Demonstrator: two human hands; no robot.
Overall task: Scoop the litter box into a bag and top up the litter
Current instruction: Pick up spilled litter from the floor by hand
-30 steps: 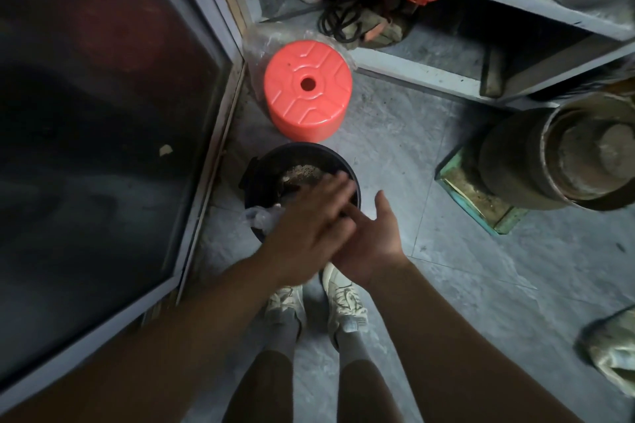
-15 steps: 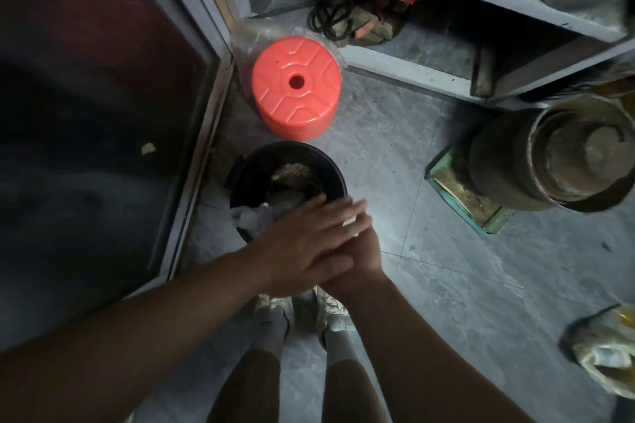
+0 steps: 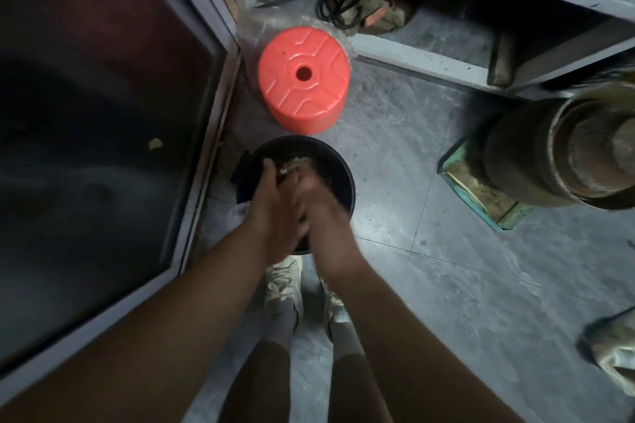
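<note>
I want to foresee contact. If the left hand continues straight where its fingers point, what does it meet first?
Probably the far inner wall of the black bucket, or the sandy litter inside it. The left hand points up the frame over the bucket; depth is unclear.

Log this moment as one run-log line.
left hand: over bucket, empty | right hand: against left, blurred, grip unclear | bucket: litter inside | stool: beyond bucket

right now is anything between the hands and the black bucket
Nothing visible is. Both hands, left hand and right hand, are together directly over the black bucket, with only open air to the litter inside. The red stool stands beyond the bucket, out of the way.
</note>
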